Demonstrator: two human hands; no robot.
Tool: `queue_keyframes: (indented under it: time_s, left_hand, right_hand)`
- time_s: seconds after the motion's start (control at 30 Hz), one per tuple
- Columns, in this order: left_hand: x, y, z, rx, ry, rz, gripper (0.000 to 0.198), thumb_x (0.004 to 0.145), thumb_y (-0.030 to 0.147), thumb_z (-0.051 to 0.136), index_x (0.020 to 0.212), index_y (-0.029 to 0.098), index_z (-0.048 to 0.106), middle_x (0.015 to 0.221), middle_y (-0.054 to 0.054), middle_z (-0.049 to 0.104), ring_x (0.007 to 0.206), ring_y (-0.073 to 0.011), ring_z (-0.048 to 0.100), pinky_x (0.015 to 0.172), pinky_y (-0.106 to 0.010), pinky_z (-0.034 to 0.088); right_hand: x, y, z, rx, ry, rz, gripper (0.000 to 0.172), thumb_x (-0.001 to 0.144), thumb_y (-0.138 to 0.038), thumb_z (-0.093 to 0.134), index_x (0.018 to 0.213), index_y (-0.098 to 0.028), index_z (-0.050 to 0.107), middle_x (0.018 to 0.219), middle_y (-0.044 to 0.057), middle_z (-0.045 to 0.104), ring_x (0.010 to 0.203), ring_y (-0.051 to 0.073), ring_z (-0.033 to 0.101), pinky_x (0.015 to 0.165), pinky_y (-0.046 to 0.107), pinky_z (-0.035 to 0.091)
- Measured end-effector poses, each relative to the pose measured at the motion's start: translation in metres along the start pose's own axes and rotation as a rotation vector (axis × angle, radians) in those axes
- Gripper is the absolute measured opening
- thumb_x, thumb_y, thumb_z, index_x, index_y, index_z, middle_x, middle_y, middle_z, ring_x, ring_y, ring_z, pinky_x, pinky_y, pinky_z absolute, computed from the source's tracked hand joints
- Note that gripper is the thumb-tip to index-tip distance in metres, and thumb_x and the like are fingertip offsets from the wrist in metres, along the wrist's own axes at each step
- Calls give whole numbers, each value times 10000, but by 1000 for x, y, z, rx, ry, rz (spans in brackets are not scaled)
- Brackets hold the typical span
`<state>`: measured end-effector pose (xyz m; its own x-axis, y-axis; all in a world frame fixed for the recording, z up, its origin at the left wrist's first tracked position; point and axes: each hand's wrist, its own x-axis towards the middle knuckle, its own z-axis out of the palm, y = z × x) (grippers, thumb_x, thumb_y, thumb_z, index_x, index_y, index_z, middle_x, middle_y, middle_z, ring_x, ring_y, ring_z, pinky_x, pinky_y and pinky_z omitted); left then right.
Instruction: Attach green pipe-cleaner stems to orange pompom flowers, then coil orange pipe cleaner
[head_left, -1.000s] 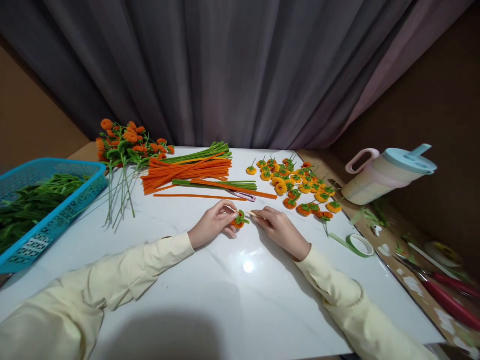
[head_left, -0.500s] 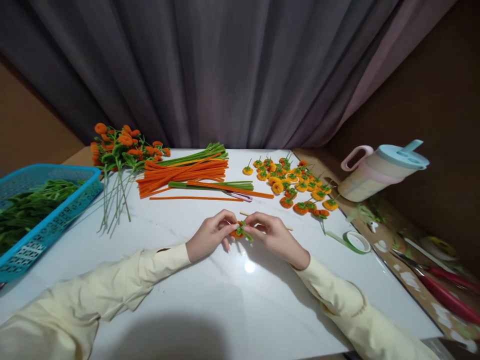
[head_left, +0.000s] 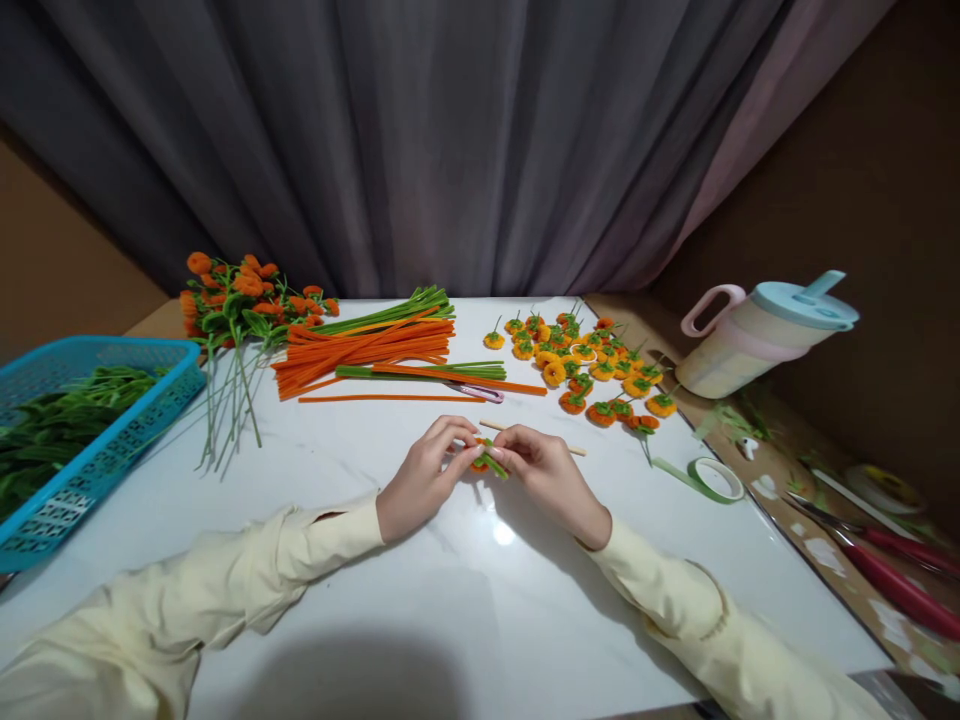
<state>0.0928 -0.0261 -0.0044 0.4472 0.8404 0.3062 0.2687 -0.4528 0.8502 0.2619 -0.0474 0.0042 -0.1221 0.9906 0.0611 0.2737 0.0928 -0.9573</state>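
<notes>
Between my two hands, above the white table (head_left: 360, 620), is a small orange pipe-cleaner flower (head_left: 478, 467) with green pieces on its upper side. My left hand (head_left: 429, 470) pinches it from the left with thumb and fingers. From the right, my right hand (head_left: 551, 472) pinches the green pipe cleaner (head_left: 491, 462) at the flower. The fingers cover much of the flower. A thin wooden stick (head_left: 576, 450) lies on the table just behind my right hand.
Orange pipe cleaners (head_left: 360, 350) and green ones (head_left: 420, 305) lie behind my hands, near pink-handled scissors (head_left: 480, 393). Finished flower heads (head_left: 600, 370), green tape (head_left: 716, 480), a tumbler (head_left: 757, 335) and red-handled pliers (head_left: 892, 585) are right. A blue basket (head_left: 112, 450) and stemmed orange flowers (head_left: 247, 285) are left.
The flower has turned a little in my fingers, and its orange part shows less. My right-hand fingers have shifted slightly on the green piece. The view has tilted slightly.
</notes>
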Motion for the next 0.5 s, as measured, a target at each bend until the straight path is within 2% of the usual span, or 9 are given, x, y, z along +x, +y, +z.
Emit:
queue_keyframes:
  time_s: [0.1, 0.23, 0.37, 0.5]
  left_hand:
    - [0, -1, 4, -109, 14, -61, 114, 876, 256, 465, 830, 177, 532, 988, -66, 558, 932, -167, 569, 793, -273, 483]
    - [-1, -1, 6, -296, 11, -192, 135, 858, 296, 497, 900, 170, 521, 975, -50, 588, 802, -142, 626, 715, -256, 527]
    - [-1, 2, 6, -316, 48, -219, 174, 826, 323, 538, 827, 154, 578, 985, -57, 612, 815, -152, 629, 724, -264, 549]
    - [1, 3, 8, -417, 66, -327, 196, 781, 331, 586, 809, 137, 598, 1037, -77, 631, 809, -159, 644, 740, -281, 553]
  right_hand:
    - [0, -2, 1, 25, -1, 2, 213, 772, -353, 548, 689, -157, 543, 573, -12, 540, 542, 118, 489, 541, 241, 391]
    - [-1, -4, 1, 49, 2, 0, 201, 773, -344, 546, 697, -158, 539, 584, -14, 540, 548, 116, 493, 544, 239, 394]
    - [-2, -5, 2, 43, 10, -14, 191, 778, -331, 541, 691, -161, 533, 574, -24, 518, 541, 113, 487, 541, 236, 391]
    - [-1, -4, 2, 15, 32, -45, 169, 782, -303, 530, 694, -158, 537, 584, -21, 518, 536, 110, 481, 533, 231, 387]
